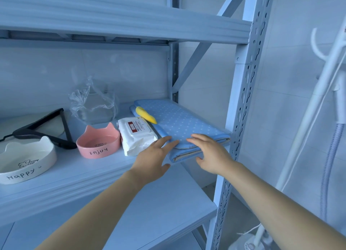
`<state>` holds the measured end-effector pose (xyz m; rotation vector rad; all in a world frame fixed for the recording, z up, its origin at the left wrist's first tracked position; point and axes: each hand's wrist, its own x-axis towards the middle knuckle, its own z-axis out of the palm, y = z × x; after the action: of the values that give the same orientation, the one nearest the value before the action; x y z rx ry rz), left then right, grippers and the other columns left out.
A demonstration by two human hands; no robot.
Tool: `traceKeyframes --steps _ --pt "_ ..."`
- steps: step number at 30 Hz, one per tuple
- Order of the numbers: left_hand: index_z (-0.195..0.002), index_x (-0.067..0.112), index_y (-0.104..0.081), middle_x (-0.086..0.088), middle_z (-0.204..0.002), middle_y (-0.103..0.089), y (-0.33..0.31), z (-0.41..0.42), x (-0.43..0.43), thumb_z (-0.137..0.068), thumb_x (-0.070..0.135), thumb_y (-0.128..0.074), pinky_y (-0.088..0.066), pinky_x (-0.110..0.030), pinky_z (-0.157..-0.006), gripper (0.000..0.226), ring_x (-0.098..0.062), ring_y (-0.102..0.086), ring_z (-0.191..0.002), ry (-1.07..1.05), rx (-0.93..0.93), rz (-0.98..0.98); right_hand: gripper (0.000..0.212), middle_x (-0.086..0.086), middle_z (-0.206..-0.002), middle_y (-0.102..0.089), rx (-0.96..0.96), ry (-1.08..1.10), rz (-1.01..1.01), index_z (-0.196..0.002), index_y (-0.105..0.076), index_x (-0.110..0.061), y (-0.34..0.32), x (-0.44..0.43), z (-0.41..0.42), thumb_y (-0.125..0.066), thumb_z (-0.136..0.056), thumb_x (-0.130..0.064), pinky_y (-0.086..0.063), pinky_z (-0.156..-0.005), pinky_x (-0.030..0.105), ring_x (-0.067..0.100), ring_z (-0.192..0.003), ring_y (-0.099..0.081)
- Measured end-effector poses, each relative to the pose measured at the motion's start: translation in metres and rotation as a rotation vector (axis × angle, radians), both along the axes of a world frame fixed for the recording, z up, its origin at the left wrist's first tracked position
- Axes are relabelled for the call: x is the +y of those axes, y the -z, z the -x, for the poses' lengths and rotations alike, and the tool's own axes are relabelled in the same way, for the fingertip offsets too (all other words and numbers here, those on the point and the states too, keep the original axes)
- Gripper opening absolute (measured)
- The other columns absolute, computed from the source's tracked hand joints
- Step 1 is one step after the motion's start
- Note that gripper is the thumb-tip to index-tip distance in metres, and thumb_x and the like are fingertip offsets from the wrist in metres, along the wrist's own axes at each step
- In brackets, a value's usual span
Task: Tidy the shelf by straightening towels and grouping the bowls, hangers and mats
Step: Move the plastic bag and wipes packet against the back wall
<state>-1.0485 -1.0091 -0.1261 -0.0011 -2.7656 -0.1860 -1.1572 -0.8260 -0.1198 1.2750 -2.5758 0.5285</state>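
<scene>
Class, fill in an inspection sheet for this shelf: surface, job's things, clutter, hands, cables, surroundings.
Surface: pale shelf board, slotted metal upright.
Job's things: folded blue dotted mat at right end; pink bowl, white bowl apart; black hanger behind them.
Clutter: wet wipes pack beside mat; yellow object on mat; crumpled clear plastic behind.
Hands: left hand, right hand, both laid flat on mat's front edge.
Cables: white cord, ribbed hose beside white stand.
Surroundings: tiled wall behind white stand.

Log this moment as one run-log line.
phase: straightening blue dotted mat | left hand: flat on its front-left corner | right hand: on its front edge | pink bowl, white bowl: apart, untouched
</scene>
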Motion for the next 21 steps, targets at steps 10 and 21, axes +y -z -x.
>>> traceKeyframes --steps 10,21 --pt "-0.141 0.037 -0.031 0.010 -0.146 -0.029 0.009 0.000 0.029 -0.087 0.034 -0.060 -0.041 -0.029 -0.098 0.061 -0.011 -0.027 -0.135 0.037 0.109 -0.040 0.049 -0.002 -0.136 -0.051 0.157 0.013 0.112 -0.130 -0.053 -0.022 0.015 0.019 -0.003 -0.066 -0.083 -0.018 -0.039 -0.103 0.031 0.018 -0.126 -0.047" --pt "-0.143 0.040 -0.025 0.012 -0.151 -0.018 0.002 -0.013 0.028 -0.080 0.049 -0.065 -0.039 -0.030 -0.099 0.076 -0.012 -0.023 -0.138 0.038 0.078 -0.058 0.058 -0.008 -0.146 -0.037 0.104 -0.003 0.123 -0.137 -0.044 -0.028 0.009 0.039 -0.011 -0.067 -0.083 -0.034 -0.035 -0.106 0.028 0.008 -0.136 -0.032"
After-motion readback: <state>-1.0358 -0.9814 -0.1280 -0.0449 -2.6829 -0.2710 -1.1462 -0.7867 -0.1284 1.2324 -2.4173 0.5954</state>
